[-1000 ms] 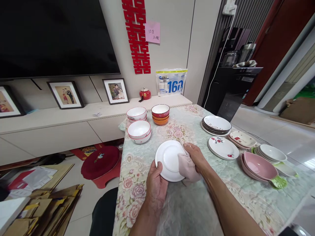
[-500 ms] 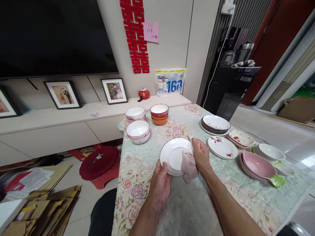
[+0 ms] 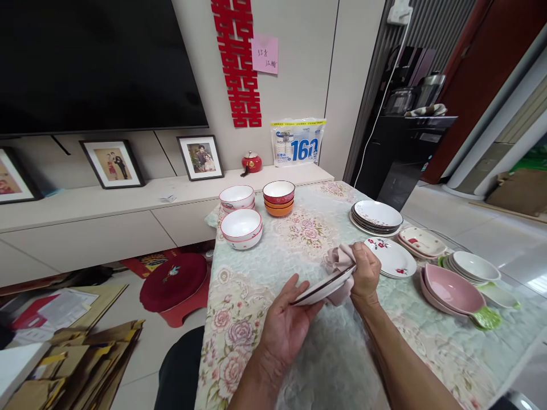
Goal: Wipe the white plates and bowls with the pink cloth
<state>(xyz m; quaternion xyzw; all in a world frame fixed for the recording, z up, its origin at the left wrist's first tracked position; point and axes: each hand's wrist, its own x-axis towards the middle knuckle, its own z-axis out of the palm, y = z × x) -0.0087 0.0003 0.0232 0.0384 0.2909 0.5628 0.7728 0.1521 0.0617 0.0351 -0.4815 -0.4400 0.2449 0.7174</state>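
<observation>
Two-handed grip: your left hand [image 3: 288, 326] clamps the plate [image 3: 321, 287] at its left edge; your right hand [image 3: 366, 270] clamps cloth [image 3: 339, 257] around its right. The plate tilts above the table [image 3: 337, 364]. Flowered plates [image 3: 394, 259] sit partly hidden behind your right hand; bowls [image 3: 241, 226] stand farther left.

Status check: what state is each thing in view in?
Plate: tilted, nearly edge-on to the camera
Cloth: bunched around the plate's edge
Left hand: holding the plate's edge
Right hand: gripping the cloth
Red-rimmed bowls: upright, in two stacks
Red and orange bowls: stacked, upright
Flowered plates: stacked
Pink dishes: nested
TV screen: dark
</observation>
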